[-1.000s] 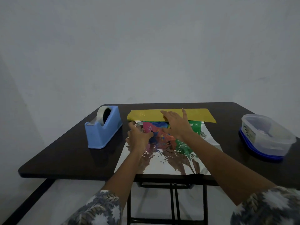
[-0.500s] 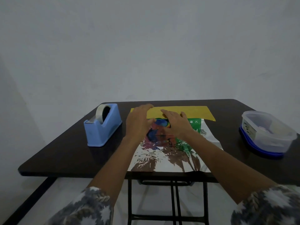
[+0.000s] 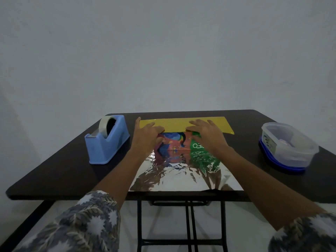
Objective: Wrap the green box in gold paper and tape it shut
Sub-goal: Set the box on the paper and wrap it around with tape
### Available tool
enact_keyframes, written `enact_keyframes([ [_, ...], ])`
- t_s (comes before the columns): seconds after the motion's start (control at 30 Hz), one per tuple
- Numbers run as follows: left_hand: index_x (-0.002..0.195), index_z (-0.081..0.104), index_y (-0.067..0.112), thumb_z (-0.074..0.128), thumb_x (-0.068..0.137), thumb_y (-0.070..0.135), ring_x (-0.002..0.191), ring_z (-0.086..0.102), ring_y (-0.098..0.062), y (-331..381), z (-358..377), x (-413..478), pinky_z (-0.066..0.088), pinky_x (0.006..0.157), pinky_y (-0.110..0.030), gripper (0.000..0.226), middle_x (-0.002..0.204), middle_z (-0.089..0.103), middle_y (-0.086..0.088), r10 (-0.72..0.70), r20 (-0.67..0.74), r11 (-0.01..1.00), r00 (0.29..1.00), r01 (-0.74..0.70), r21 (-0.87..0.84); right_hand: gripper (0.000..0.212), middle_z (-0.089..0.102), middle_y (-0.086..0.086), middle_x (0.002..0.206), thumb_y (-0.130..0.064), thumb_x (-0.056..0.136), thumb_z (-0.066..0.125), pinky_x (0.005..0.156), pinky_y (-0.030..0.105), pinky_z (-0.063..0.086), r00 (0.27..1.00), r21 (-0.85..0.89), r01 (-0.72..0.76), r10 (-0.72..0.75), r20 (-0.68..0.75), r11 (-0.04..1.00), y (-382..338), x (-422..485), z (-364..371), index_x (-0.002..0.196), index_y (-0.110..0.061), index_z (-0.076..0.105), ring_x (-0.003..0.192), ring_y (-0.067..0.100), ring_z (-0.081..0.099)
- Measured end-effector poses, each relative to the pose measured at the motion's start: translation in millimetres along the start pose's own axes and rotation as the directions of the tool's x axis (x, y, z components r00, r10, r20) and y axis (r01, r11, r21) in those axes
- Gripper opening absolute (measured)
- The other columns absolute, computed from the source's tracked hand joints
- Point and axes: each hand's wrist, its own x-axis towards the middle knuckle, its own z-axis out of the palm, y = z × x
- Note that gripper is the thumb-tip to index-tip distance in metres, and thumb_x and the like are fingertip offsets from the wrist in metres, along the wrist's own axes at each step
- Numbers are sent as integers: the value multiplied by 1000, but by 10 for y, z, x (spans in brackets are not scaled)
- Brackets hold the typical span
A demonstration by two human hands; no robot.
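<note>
Left hand [image 3: 145, 137]: moves from box side onto gold paper [image 3: 174, 123] fold. Right hand [image 3: 207, 135]: shifts rightward; green box [image 3: 196, 143] top shows between.

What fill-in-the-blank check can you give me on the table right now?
The tape dispenser stands on the person's ____ side.
The clear tub has a ____ base.
The left hand and right hand press the ____ paper onto the green box.
Missing: left; blue; gold.

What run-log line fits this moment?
stage: gold paper flap against green box | left hand: pressing flap | right hand: pressing flap | tape dispenser: untouched
</note>
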Motion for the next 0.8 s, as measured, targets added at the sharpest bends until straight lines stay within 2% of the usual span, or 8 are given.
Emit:
enact_keyframes([
  [0.17,127,53,28,48,90,53,121,52,-13,-109,38,5,-7,115,-41,45,121,62,4,71,8,997,997,-71,-29,30,56,-1,134,-28,90,60,108,36,26,986,70,-124,131,-99,990,360,-240,-112,118,-20,66,130,19,45],
  [0.27,137,48,24,51,81,61,130,44,-13,-200,45,-21,-2,117,-37,67,139,52,1,103,55,971,993,-88,-224,29,65,6,120,-36,84,66,104,43,37,932,222,-196,252,-261,955,461,-296,-158,98,-12,74,118,23,56],
  [0.33,139,45,24,60,85,50,134,39,-12,-243,48,-17,0,118,-36,62,143,47,1,126,61,961,990,-106,-256,34,65,6,122,-38,85,65,105,44,36,922,227,-157,225,-316,961,374,-225,-177,106,-13,71,121,23,54],
  [0.4,140,43,26,60,88,40,135,38,-12,-262,46,3,2,118,-37,56,143,47,2,144,61,970,988,-128,-204,49,53,3,137,-41,87,60,112,42,25,964,156,-73,110,-244,985,188,-79,-162,129,-17,56,133,19,42],
  [0.47,140,44,25,59,90,34,134,40,-13,-244,31,20,3,117,-35,53,142,48,2,130,74,975,989,-114,-191,65,30,-2,153,-48,90,52,116,41,11,999,33,-8,10,-54,999,-4,87,-112,146,-22,31,143,14,21],
  [0.57,139,45,25,56,93,27,132,42,-20,-237,49,40,10,114,-33,47,141,49,3,107,79,975,991,-89,-205,75,0,-4,159,-51,93,44,116,44,-1,985,-94,44,-27,173,995,-191,278,56,151,-26,3,146,13,-2],
  [0.7,141,43,26,44,100,16,128,43,-27,-305,142,33,31,106,-34,42,144,46,3,95,113,952,989,-56,-302,64,8,-5,159,-44,97,39,116,47,9,968,-145,59,-21,250,988,-220,297,217,151,-27,7,146,15,7],
  [0.8,137,48,17,49,95,2,130,43,-17,-305,92,10,32,98,-13,45,144,44,0,94,21,845,995,-69,-530,61,14,-7,158,-42,97,41,115,45,13,977,-155,59,-25,213,986,-220,282,240,150,-30,12,145,15,13],
])
